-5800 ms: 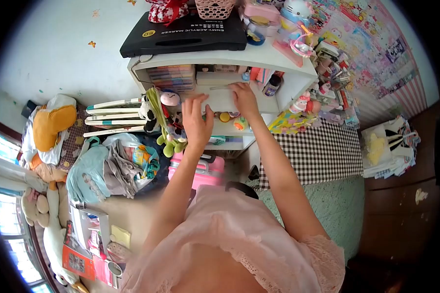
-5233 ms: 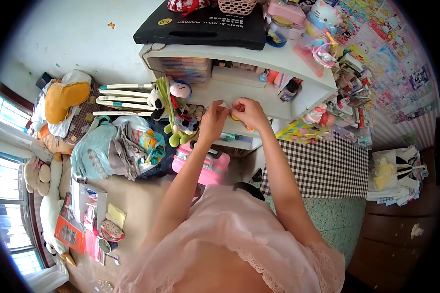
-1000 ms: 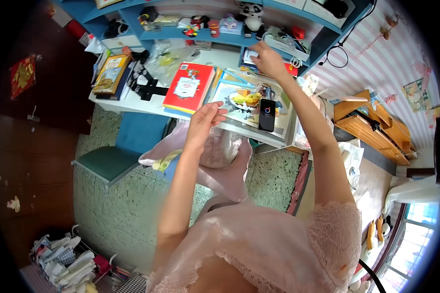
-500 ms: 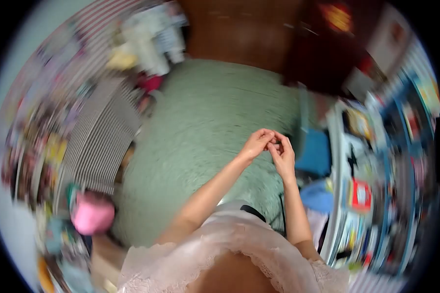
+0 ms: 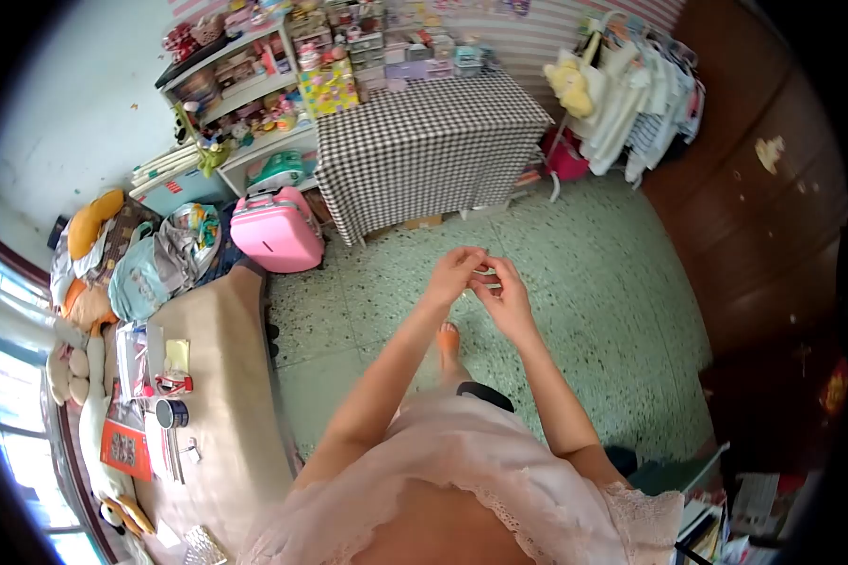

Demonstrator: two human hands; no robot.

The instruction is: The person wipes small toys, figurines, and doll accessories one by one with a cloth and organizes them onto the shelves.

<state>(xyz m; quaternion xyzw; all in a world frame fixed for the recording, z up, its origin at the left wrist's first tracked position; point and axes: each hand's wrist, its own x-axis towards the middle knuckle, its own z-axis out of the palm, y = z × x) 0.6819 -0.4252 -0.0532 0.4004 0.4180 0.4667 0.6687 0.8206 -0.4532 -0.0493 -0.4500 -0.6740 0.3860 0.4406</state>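
Note:
My left hand [image 5: 454, 276] and my right hand [image 5: 507, 299] are held out in front of me over the speckled green floor [image 5: 594, 320]. Their fingertips meet, with the fingers bent and pressed together. Whatever may lie between them is too small or too hidden to make out. Below the hands, one bare foot [image 5: 448, 339] shows on the floor. Both forearms stretch forward from a pale lace-trimmed top [image 5: 462, 452].
Ahead is a table with a checkered cloth [image 5: 424, 141], a pink suitcase [image 5: 278, 231] to its left. Clothes on a rack [image 5: 631, 94] hang at the right, near a dark wooden door [image 5: 763, 188]. At left, a beige-covered surface [image 5: 231, 377] carries a dark round tin [image 5: 171, 412] and an orange-red booklet [image 5: 125, 449].
My view has swung to the left: the checkered table and suitcase now lie ahead, and the blue shelves at right have left the view. My hands stay together at the fingertips.

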